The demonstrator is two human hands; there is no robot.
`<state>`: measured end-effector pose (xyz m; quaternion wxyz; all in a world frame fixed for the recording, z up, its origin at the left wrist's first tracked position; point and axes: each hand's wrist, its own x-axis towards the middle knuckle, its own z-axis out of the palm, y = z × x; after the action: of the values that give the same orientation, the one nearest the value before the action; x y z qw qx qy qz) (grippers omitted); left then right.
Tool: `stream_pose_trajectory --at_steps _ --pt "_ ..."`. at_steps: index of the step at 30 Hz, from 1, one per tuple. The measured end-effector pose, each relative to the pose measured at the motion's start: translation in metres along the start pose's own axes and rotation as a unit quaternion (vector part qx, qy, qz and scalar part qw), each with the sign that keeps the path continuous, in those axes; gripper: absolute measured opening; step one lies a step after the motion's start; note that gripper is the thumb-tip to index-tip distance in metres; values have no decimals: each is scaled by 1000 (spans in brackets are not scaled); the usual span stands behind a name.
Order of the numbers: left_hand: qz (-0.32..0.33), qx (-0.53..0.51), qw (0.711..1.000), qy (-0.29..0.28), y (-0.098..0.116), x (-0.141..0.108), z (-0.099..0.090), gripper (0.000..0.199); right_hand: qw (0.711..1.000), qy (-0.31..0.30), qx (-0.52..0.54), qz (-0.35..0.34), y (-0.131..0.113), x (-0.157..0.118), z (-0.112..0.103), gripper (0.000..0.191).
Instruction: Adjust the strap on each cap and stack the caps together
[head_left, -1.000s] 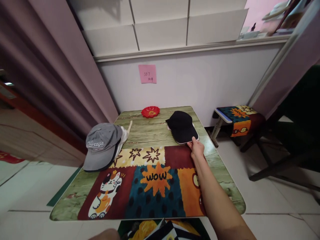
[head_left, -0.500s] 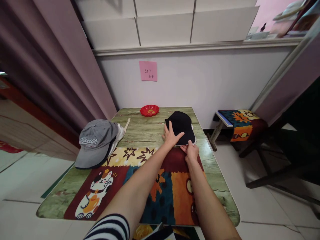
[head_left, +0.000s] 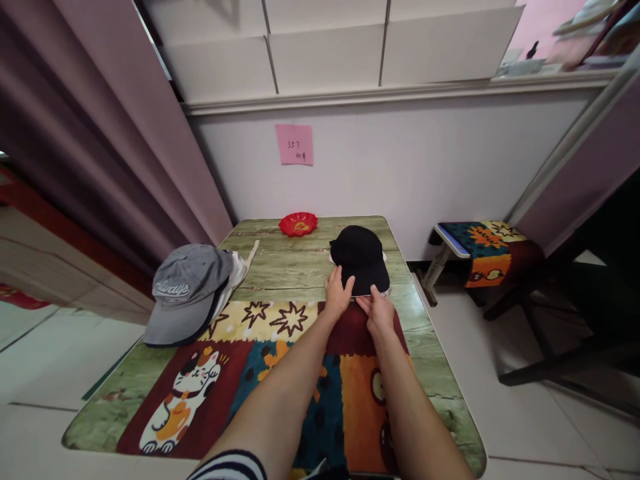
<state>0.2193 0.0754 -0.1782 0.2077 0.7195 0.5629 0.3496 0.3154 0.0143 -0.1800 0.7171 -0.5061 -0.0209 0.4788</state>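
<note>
A black cap [head_left: 358, 257] lies near the table's right side, its brim pointing toward me. White edges show beneath it, so something pale, perhaps another cap, is under it. My left hand [head_left: 339, 293] grips the brim at its left side, thumb on top and fingers curled at the edge. At the front right of the brim is my right hand [head_left: 378, 311], its thumb above and its fingers reaching under the edge. On the table's left rests a grey cap [head_left: 187, 283] with white lettering, stacked over darker and white caps.
A red scalloped dish [head_left: 299, 225] stands at the table's far edge. A patterned cloth [head_left: 290, 320] covers the near part of the wooden-look table [head_left: 440, 400]. Beyond is a wall with a pink note [head_left: 295, 145]. A small bench [head_left: 483, 247] and a dark chair are on the right.
My left hand has slid from the crown of the black cap down to the brim's left side. The right hand stays at the brim's front edge. The view has shifted slightly.
</note>
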Motion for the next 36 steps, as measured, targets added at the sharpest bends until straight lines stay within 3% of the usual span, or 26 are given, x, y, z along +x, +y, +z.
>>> stream_pose_trajectory --at_steps 15,30,36 --pt "6 -2 1000 -6 4 -4 2 54 1000 -17 14 9 -4 0 -3 20" --pt "3 -73 997 -7 -7 -10 -11 46 999 -28 13 -15 -8 -9 -3 18" --pt "5 -99 995 -7 -12 -13 -7 47 999 -28 -2 -33 -3 -9 -6 20"
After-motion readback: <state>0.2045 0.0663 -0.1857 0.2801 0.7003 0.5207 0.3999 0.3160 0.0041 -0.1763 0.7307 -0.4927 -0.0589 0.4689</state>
